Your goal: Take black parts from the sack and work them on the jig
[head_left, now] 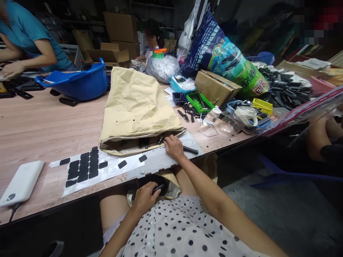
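One left hand: curled round black piece, below tabletop front edge
Right hand: at sack mouth, near front edge; can't tell if pinching

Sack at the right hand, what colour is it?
The sack is pale yellow, best seen in the head view.

Wood-grain table: tan sack, blue basin, white power bank.

- Dead ahead on the counter, the sack, mouth toward you, your right hand there!
- Rod just right of that hand.
- Sheet left, power bank farther left, basin behind.
- Right of the sack, bottle, tray behind it.
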`<state>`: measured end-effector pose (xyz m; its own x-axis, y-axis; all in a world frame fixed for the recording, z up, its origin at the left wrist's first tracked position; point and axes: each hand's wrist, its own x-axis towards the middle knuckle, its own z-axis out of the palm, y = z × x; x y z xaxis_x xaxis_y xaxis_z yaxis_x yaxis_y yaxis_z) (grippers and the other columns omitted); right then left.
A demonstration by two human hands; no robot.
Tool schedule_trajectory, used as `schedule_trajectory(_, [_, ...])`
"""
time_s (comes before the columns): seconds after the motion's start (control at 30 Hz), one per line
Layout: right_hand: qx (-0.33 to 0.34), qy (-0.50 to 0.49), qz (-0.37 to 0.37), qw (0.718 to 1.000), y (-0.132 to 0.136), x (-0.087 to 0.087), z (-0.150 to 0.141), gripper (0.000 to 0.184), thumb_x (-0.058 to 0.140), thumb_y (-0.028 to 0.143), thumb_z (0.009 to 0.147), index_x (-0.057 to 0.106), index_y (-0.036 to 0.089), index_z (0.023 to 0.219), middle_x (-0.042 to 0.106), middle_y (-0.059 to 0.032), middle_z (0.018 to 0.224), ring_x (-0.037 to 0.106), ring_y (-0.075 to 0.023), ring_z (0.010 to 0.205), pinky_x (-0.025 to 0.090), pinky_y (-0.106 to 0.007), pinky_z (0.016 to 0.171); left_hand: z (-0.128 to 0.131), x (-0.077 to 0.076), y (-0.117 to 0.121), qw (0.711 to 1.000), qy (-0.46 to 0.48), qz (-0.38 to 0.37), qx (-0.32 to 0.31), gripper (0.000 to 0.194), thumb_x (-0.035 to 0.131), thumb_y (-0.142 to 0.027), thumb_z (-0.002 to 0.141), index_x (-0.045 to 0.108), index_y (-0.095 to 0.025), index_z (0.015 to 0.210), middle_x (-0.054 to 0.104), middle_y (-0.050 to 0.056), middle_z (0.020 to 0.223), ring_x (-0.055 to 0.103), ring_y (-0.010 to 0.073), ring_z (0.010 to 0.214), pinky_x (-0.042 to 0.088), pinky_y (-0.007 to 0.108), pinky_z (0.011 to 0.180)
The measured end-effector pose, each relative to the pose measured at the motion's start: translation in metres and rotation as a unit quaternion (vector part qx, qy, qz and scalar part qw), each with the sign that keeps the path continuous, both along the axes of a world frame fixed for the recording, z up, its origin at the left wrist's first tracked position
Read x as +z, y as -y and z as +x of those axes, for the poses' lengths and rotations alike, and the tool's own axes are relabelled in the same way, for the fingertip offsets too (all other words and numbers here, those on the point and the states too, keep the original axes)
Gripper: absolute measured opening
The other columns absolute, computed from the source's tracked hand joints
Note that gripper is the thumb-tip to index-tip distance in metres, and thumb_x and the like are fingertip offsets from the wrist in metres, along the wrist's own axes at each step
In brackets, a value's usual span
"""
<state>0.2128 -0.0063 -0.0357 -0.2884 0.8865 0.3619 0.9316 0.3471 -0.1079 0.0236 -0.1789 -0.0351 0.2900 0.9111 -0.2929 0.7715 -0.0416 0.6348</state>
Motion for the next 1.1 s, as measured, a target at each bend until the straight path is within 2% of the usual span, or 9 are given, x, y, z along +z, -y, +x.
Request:
schedule_trajectory(0.1, [-0.003, 0.0, -0.002, 1.0, 0.0, -0.001, -0.001, 0.017, 0.051, 0.023, 0.095, 0.067, 0.021, 0.099, 0.059, -0.0085, 0.093, 0.048, -0.0237, 0.089, 0.036, -0.033, 0.076, 0.0, 0.005, -0.005, 0.995, -0.062, -0.075, -0.005, 0.034, 0.058, -0.031, 0.081, 0.071, -0.025, 0.111, 0.075, 0.008, 0.107, 0.071, 0.0291, 0.1, 0.054, 0.035, 0.082])
schedule_trajectory(0.17, [-0.003, -0.003, -0.001, 1.0, 0.0, -0.002, -0.001, 0.016, 0.051, 0.023, 0.095, 0.067, 0.021, 0.099, 0.059, -0.0085, 0.093, 0.048, -0.0238, 0.089, 0.036, -0.033, 0.076, -0.005, 0.017, -0.017, 0.998, -0.022, -0.06, 0.004, 0.034, 0.058, -0.035, 0.081, 0.072, -0.025, 0.111, 0.077, 0.006, 0.099, 0.072, 0.0265, 0.091, 0.054, 0.034, 0.079])
schedule_trajectory(0.27, [0.001, -0.006, 0.004, 1.0, -0.001, -0.004, -0.001, 0.016, 0.051, 0.023, 0.095, 0.066, 0.021, 0.099, 0.059, -0.0084, 0.093, 0.047, -0.0239, 0.089, 0.035, -0.033, 0.075, -0.021, 0.038, -0.051, 0.992, 0.037, 0.079, 0.096, 0.031, 0.051, -0.041, 0.088, 0.074, -0.024, 0.1, 0.076, 0.004, 0.088, 0.067, 0.0215, 0.073, 0.053, 0.033, 0.073])
schedule_trajectory(0.4, [0.003, -0.012, 0.007, 1.0, -0.001, -0.005, -0.001, 0.015, 0.051, 0.023, 0.095, 0.066, 0.021, 0.099, 0.059, -0.0083, 0.093, 0.047, -0.0237, 0.089, 0.035, -0.033, 0.075, -0.05, 0.054, -0.116, 0.931, -0.092, 0.229, 0.27, 0.028, 0.049, -0.032, 0.087, 0.073, -0.018, 0.095, 0.072, 0.013, 0.097, 0.065, 0.0277, 0.09, 0.052, 0.039, 0.082])
schedule_trajectory(0.53, [0.005, -0.011, 0.006, 1.0, -0.001, -0.004, -0.002, 0.015, 0.052, 0.023, 0.095, 0.066, 0.021, 0.099, 0.059, -0.0078, 0.093, 0.047, -0.0235, 0.088, 0.035, -0.032, 0.075, -0.064, 0.054, -0.161, 0.897, -0.215, 0.167, 0.347, 0.022, 0.053, -0.023, 0.081, 0.071, -0.013, 0.089, 0.067, 0.02, 0.102, 0.062, 0.0369, 0.103, 0.051, 0.046, 0.082])
schedule_trajectory(0.63, [0.007, -0.008, 0.002, 1.0, -0.001, -0.002, -0.003, 0.015, 0.052, 0.023, 0.096, 0.066, 0.021, 0.1, 0.059, -0.0078, 0.093, 0.048, -0.0233, 0.088, 0.035, -0.032, 0.075, -0.069, 0.05, -0.17, 0.891, -0.225, 0.143, 0.367, 0.017, 0.055, -0.02, 0.078, 0.07, -0.015, 0.085, 0.065, 0.019, 0.103, 0.063, 0.0359, 0.099, 0.052, 0.046, 0.08])
schedule_trajectory(0.83, [0.003, -0.004, -0.007, 1.0, 0.001, 0.002, -0.004, 0.015, 0.052, 0.023, 0.095, 0.066, 0.021, 0.1, 0.059, -0.0081, 0.093, 0.048, -0.0235, 0.088, 0.035, -0.033, 0.074, -0.074, 0.045, -0.137, 0.906, -0.175, 0.257, 0.287, 0.022, 0.057, -0.033, 0.083, 0.071, -0.019, 0.091, 0.066, 0.014, 0.094, 0.059, 0.0333, 0.094, 0.051, 0.045, 0.079])
schedule_trajectory(1.0, [0.004, -0.006, -0.011, 1.0, 0.0, 0.003, -0.004, 0.016, 0.051, 0.022, 0.095, 0.065, 0.021, 0.102, 0.059, -0.0084, 0.095, 0.047, -0.024, 0.089, 0.035, -0.033, 0.075, -0.048, 0.031, -0.111, 0.936, -0.078, 0.317, 0.13, 0.018, 0.061, -0.036, 0.086, 0.072, -0.025, 0.093, 0.068, 0.007, 0.089, 0.058, 0.0261, 0.087, 0.049, 0.037, 0.079])
schedule_trajectory(1.1, [0.001, -0.007, -0.014, 1.0, -0.001, 0.002, -0.005, 0.017, 0.051, 0.022, 0.095, 0.066, 0.021, 0.103, 0.059, -0.0086, 0.095, 0.047, -0.024, 0.09, 0.036, -0.033, 0.075, -0.034, 0.015, -0.111, 0.94, -0.055, 0.318, 0.111, 0.013, 0.063, -0.032, 0.085, 0.072, -0.025, 0.09, 0.068, 0.006, 0.087, 0.059, 0.0256, 0.087, 0.048, 0.037, 0.081])
